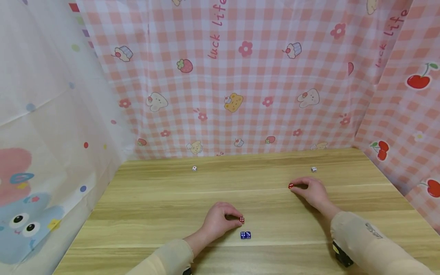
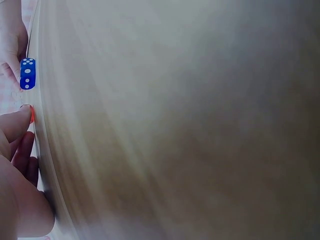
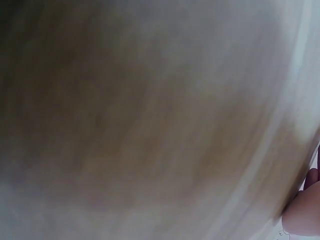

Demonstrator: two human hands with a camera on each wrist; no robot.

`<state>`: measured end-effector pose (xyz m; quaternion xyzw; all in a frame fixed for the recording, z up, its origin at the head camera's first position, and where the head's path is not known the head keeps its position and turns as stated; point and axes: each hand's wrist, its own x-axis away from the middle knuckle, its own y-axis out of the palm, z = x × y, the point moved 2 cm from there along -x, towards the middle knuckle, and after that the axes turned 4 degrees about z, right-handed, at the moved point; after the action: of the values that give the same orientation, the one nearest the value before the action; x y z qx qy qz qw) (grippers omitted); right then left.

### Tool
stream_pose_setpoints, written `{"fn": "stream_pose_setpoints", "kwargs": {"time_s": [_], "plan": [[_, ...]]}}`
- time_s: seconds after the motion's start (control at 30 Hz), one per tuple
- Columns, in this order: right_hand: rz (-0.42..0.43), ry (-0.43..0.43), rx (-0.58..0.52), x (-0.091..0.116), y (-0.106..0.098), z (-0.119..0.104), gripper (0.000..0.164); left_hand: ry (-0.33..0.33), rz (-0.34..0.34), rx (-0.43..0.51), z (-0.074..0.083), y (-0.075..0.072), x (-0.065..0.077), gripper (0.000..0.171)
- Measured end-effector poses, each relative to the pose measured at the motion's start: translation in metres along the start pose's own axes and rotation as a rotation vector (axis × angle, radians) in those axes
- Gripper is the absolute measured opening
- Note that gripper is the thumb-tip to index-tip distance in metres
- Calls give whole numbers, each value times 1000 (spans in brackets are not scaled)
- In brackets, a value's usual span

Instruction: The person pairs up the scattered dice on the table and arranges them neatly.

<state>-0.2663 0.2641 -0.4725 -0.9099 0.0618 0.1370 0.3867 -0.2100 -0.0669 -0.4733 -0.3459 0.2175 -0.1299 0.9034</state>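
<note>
Between thumb and fingertips, my left hand (image 1: 217,220) pinches a red die (image 1: 242,220) with white pips, low over the middle of the table. Two blue dice (image 1: 245,235) sit side by side just in front of that red die, on the near side. Farther back on the right, my right hand (image 1: 313,192) holds a second red die (image 1: 290,186) by its fingertips. In the left wrist view the blue dice (image 2: 28,73) appear beyond the left thumb, and only a sliver of the red die (image 2: 32,114) shows. The right wrist view catches just part of the right hand (image 3: 304,212).
One white die (image 1: 194,168) lies near the table's back edge on the left, another white die (image 1: 314,169) at the back right, just beyond the right hand. A pink checked cloth (image 1: 213,84) hangs behind the wooden table (image 1: 154,198), with more cloth at both sides.
</note>
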Motion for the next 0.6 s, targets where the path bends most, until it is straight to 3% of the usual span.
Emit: {"fn": "stream_pose_setpoints", "kwargs": {"time_s": [0.4,0.6], "plan": [[-48,-74,-44,5,7,-13,12,36,15,-6,0,0,0,14],[-61,-142,-60,11,13,-23,11,13,-1,-2,-1,0,0,14]]}}
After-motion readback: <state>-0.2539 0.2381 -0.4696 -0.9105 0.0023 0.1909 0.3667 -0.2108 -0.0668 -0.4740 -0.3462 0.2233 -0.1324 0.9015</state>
